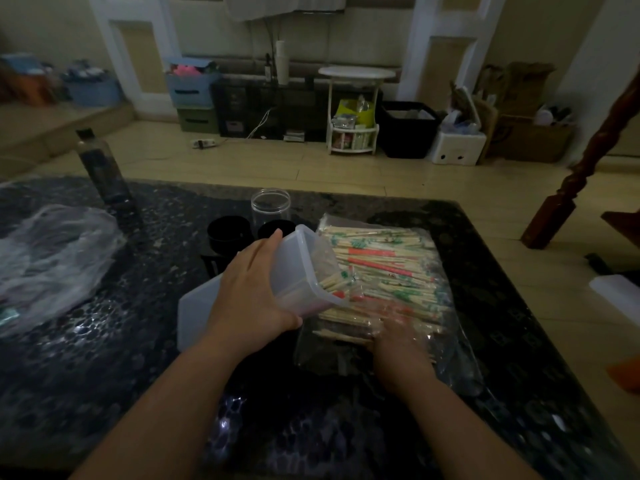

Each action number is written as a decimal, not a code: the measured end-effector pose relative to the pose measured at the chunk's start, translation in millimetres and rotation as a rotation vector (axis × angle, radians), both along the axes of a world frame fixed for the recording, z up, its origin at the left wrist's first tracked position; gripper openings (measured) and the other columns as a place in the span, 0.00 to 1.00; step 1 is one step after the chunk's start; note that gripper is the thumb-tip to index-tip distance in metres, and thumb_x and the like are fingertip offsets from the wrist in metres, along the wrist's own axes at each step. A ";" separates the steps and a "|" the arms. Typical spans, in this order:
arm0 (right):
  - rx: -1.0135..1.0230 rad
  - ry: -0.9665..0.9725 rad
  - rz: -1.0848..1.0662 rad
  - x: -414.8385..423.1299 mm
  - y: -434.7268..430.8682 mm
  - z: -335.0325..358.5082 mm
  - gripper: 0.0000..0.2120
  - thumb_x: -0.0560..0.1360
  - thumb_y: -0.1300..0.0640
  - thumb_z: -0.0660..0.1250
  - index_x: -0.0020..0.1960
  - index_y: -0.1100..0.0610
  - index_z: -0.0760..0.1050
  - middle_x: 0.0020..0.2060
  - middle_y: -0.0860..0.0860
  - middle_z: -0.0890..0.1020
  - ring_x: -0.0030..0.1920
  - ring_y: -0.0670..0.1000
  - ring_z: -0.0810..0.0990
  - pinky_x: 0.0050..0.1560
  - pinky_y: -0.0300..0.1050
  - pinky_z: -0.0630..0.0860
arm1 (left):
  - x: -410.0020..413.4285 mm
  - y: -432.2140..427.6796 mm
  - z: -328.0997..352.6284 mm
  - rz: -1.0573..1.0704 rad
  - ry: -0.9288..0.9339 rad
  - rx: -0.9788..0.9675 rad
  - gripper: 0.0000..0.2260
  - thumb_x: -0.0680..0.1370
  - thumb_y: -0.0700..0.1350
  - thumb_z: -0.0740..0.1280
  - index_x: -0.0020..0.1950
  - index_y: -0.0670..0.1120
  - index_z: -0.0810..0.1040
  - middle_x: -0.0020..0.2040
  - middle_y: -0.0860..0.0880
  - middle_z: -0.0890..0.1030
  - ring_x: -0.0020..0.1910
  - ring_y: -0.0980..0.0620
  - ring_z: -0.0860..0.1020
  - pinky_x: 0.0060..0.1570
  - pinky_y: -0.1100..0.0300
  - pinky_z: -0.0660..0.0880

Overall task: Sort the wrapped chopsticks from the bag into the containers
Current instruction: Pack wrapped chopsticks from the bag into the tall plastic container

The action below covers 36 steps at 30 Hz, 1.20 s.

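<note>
Gripping a translucent rectangular container (298, 268) tipped on its side, the left hand (252, 292) aims its mouth right, over the clear bag (457, 362) of wrapped chopsticks (391, 268) on the dark table (138, 341). Some chopsticks lie inside the container. The right hand (398, 337) lies on the pile's near end, blurred, so whether it grasps anything cannot be told.

your room: dim | floor (277, 161): beige tiles | far wall (381, 32): cream, white pilasters (420, 46) | along it: blue crates (189, 90), white round side table (356, 72), black bin (407, 133)
</note>
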State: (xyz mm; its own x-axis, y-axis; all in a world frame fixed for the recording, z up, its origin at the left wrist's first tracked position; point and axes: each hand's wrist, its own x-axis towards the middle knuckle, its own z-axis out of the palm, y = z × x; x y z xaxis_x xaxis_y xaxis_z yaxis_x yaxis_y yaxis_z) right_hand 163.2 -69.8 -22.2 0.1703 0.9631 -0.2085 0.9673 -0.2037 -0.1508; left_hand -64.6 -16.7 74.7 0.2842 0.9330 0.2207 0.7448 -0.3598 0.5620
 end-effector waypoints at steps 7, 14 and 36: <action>0.015 -0.027 0.000 -5.4 -7.7 7.8 0.23 0.81 0.54 0.59 0.75 0.53 0.62 0.69 0.55 0.71 0.68 0.58 0.69 0.69 0.48 0.66 | -0.4 0.2 -0.8 0.014 0.004 0.003 0.59 0.59 0.51 0.83 0.79 0.58 0.48 0.76 0.55 0.56 0.74 0.55 0.54 0.70 0.56 0.56; -0.009 -0.086 -0.001 -7.0 -14.0 14.4 0.24 0.81 0.53 0.58 0.75 0.55 0.61 0.70 0.55 0.67 0.69 0.58 0.67 0.69 0.48 0.63 | -0.7 0.0 -0.4 0.011 -0.007 0.000 0.58 0.59 0.51 0.82 0.79 0.58 0.48 0.76 0.55 0.56 0.73 0.56 0.54 0.70 0.54 0.57; 0.061 -0.072 0.105 -7.3 -10.4 47.1 0.13 0.77 0.50 0.63 0.59 0.52 0.78 0.56 0.55 0.81 0.57 0.58 0.80 0.54 0.48 0.76 | 0.4 4.3 -2.5 0.015 0.005 0.006 0.59 0.58 0.51 0.83 0.79 0.57 0.48 0.77 0.54 0.57 0.74 0.54 0.54 0.71 0.53 0.57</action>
